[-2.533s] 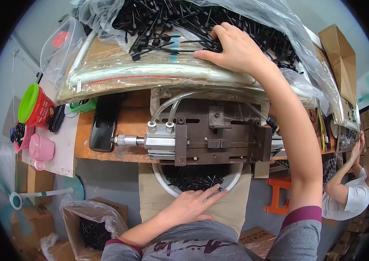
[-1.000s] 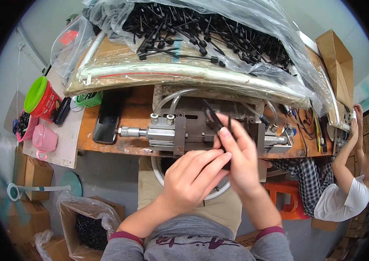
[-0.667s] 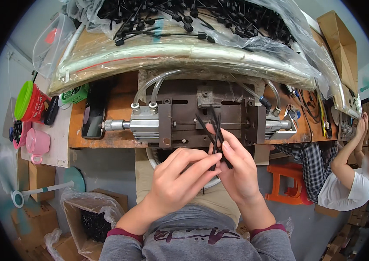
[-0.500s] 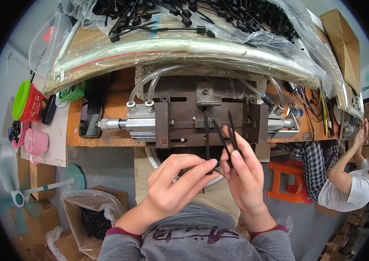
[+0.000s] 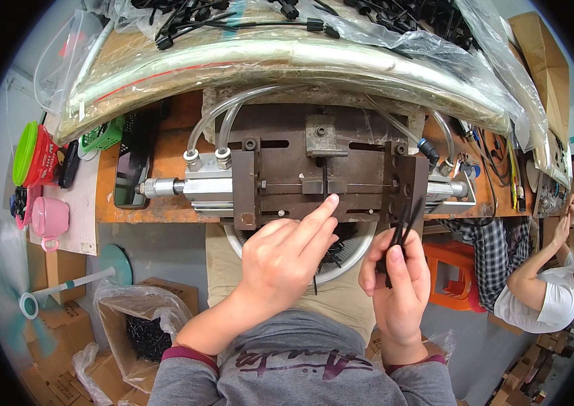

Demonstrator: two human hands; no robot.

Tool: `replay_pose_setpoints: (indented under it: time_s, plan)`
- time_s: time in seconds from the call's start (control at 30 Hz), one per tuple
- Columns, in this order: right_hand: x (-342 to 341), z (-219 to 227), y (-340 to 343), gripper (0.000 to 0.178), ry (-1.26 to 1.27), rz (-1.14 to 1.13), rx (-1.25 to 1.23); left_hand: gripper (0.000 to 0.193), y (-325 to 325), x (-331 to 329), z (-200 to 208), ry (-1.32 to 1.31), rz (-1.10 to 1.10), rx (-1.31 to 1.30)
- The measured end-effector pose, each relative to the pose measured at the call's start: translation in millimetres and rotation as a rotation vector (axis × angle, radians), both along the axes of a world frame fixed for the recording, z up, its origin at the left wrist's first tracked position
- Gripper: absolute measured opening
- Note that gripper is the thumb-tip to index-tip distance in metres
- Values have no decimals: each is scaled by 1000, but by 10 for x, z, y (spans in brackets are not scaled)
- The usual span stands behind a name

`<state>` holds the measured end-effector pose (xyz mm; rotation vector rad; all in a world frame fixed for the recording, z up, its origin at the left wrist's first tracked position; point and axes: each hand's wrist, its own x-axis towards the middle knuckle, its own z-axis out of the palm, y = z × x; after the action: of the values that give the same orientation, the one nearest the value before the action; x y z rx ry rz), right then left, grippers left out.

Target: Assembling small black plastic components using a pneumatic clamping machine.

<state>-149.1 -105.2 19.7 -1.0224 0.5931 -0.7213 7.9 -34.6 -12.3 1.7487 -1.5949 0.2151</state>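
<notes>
My left hand [image 5: 277, 257] reaches over the front of a dark metal fixture [image 5: 361, 169]. Its index finger is stretched out, the tip at a thin black rod [image 5: 325, 177] that stands in the fixture's middle slot, under a metal block [image 5: 325, 139]. The other fingers are loosely bent and the thumb is hidden. To the right, my right hand [image 5: 398, 277] pinches a few thin black rods [image 5: 405, 220], which point upward. Below the fixture, a white round basket [image 5: 364, 254] holding dark pieces sits at my lap, partly covered by my left hand.
Silver air cylinders [image 5: 209, 191] with clear hoses flank the fixture. Beyond it, a plastic-covered tray edge [image 5: 287, 57] bears black knobbed stems [image 5: 246, 26]. A pink cup [image 5: 50, 216] stands left; a lined carton [image 5: 148, 338] is below. At right sit an orange stool [image 5: 452, 274] and another person [image 5: 537, 284].
My left hand has moved up to the fixture, its index finger now stretched to the rod in the slot. My right hand has shifted right, away from the left, with its black rods.
</notes>
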Motion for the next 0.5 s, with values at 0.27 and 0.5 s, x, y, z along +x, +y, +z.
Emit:
replay_pose_setpoints:
  time_s: [0.27, 0.5]
  plan:
    - [-37, -101, -46, 18, -6, -27, -82, 25, 24, -12, 29, 30, 59, 23]
    - [-39, -62, -14, 14, 65, 0, -3, 24, 27, -5, 64, -3, 58, 43]
